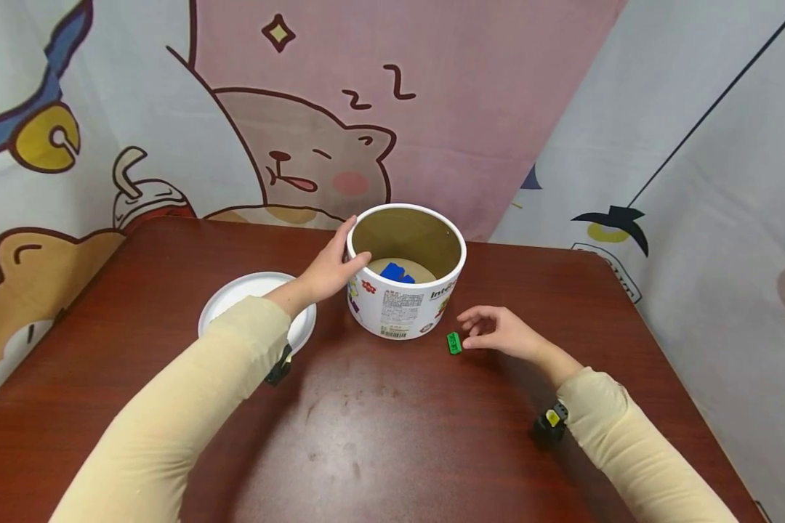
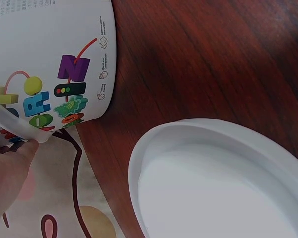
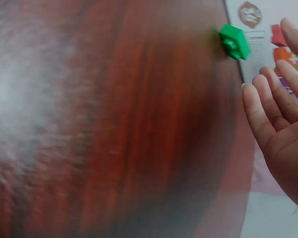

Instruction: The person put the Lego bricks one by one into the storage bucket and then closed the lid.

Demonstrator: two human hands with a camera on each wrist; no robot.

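A white printed bucket [image 1: 402, 309] stands upright at the far middle of the table, with blue blocks [image 1: 395, 272] on its floor. My left hand [image 1: 330, 269] holds the bucket's rim on its left side; in the left wrist view the bucket [image 2: 54, 69] partly hides that hand [image 2: 10, 173]. A small green block [image 1: 454, 343] is just right of the bucket's base. My right hand [image 1: 500, 334] is beside it, fingers relaxed and slightly bent. In the right wrist view the green block [image 3: 234, 42] shows apart from the fingers [image 3: 260, 111].
A round white lid [image 1: 304, 327], rim up, lies left of the bucket, partly under my left forearm. The dark red-brown wooden table [image 1: 379, 428] ends in front of a cartoon-printed cloth [image 1: 490, 94]. Each wrist wears a small black camera.
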